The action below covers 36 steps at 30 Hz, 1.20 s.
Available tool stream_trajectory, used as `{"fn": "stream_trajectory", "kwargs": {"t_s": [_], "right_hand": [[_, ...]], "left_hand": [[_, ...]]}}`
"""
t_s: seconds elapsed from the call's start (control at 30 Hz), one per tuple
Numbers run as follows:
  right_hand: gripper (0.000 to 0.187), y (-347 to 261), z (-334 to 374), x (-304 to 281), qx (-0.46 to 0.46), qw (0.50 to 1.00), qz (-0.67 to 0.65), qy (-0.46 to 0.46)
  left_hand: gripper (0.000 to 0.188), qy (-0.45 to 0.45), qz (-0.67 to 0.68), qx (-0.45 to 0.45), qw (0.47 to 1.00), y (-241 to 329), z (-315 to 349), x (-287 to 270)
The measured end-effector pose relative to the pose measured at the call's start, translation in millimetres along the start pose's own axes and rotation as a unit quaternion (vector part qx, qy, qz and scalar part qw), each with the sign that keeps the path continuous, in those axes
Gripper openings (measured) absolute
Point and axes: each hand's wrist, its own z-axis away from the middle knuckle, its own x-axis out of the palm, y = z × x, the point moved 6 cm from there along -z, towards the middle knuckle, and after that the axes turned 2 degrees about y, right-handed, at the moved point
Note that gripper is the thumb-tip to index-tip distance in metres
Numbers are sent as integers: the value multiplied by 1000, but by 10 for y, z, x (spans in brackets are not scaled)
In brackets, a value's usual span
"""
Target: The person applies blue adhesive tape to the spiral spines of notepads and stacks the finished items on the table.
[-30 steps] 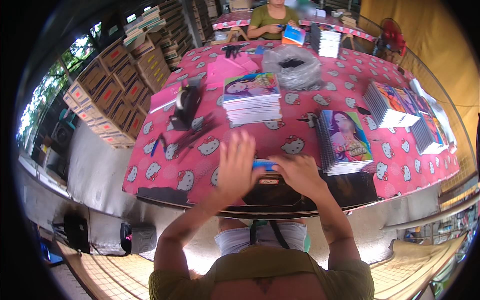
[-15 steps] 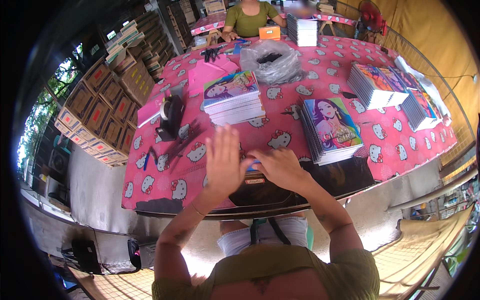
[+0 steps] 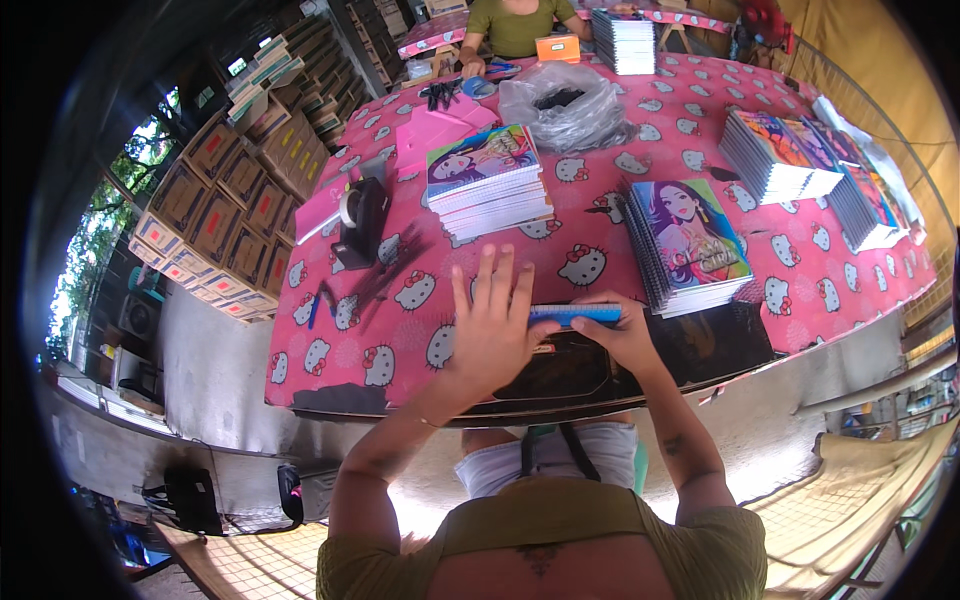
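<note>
My right grip (image 3: 624, 334) pinches a blue spiral notebook (image 3: 575, 315) near my edge of the pink worktop (image 3: 590, 225). My left grip (image 3: 493, 335) is flat, fingers apart, thumb touching the notebook's left end. A notebook pile (image 3: 692, 240) sits to the right.

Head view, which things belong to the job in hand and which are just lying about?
Likely part of the job:
- what looks like a blue notebook, between left hand and right hand
- notebook stacks

Seemingly just lying about, untouched:
- clear plastic bag
- brown cartons
- red fan
</note>
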Motion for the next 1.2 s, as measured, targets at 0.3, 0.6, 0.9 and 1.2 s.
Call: {"fn": "stream_trajectory", "kwargs": {"t_s": [0.3, 0.6, 0.9, 1.2], "right_hand": [[18, 27, -30, 247, -18, 997, 27, 72], [16, -24, -91, 315, -33, 996, 74, 25], [21, -50, -95, 300, -68, 994, 80, -38], [25, -28, -135, 285, -51, 987, 115, -95]], "left_hand": [[87, -101, -36, -22, 994, -74, 61, 165], [83, -55, -29, -15, 998, -198, 30, 196], [83, -153, 15, 35, 987, 175, 348, 362], [82, -123, 65, 84, 987, 302, 530, 465]]}}
